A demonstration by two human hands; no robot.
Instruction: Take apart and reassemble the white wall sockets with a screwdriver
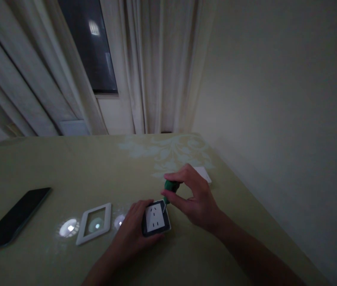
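Observation:
A wall socket (155, 218) with a white face and a dark surround lies on the table, its slots facing up. My left hand (135, 228) wraps its left side, fingers at the top edge and thumb along the bottom. In my right hand (196, 198) is a screwdriver (171, 186) with a green handle, pinched between thumb and fingers. Its thin shaft slants down to the right side of the socket's dark surround. Whether the tip sits in a screw is too small to tell.
A white rectangular frame (80, 234) lies left of my left hand. Farther left is a flat black tablet-like slab (16, 216). Behind my right hand a white box-like piece (204, 174) shows partly. The wall (275, 119) runs along the table's (81, 167) right edge.

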